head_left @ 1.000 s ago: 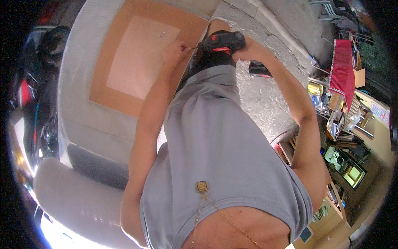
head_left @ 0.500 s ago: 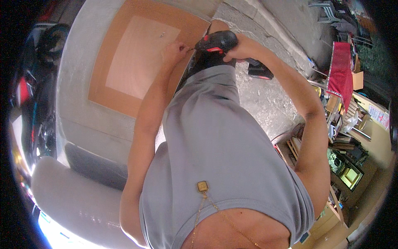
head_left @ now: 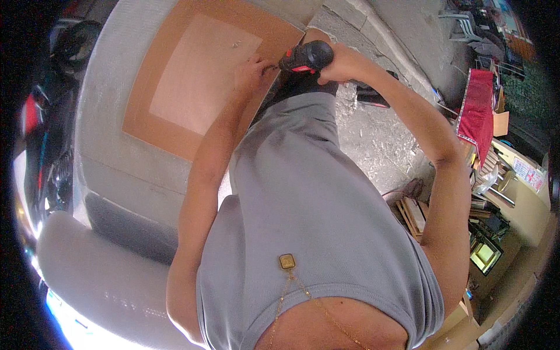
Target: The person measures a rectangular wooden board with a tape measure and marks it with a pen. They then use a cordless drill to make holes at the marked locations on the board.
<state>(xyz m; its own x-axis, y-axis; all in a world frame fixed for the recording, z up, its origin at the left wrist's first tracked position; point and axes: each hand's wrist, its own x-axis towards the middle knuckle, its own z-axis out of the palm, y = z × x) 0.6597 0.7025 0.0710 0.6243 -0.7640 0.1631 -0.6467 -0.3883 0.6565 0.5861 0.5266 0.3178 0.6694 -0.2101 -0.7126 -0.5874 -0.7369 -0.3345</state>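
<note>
A brown rectangular board [head_left: 142,111] with a paler central panel [head_left: 195,79] lies on a grey surface. My right hand [head_left: 341,65] grips a black and red cordless drill [head_left: 306,57], its front end pointing left at the board's right edge. The drill's battery base [head_left: 373,96] shows partly behind my right forearm. My left hand [head_left: 255,73] rests on the board by that same edge, just in front of the drill. Its fingers are pinched together, and what they hold is too small to make out. A few small metal pieces [head_left: 235,44], perhaps screws, lie on the pale panel.
A grey rounded cushion-like form [head_left: 105,262] stands at lower left, with a dark wheel [head_left: 79,44] beyond the grey surface [head_left: 105,116]. At right are a red cloth [head_left: 475,108], stacked wood pieces [head_left: 414,213] and a white plastic chair [head_left: 461,26]. Rough concrete floor [head_left: 373,140] lies between.
The view has shifted a little. The drill's front end sits slightly closer to my left fingers, and its battery base is more hidden behind my right forearm. Both hands keep their grip.
</note>
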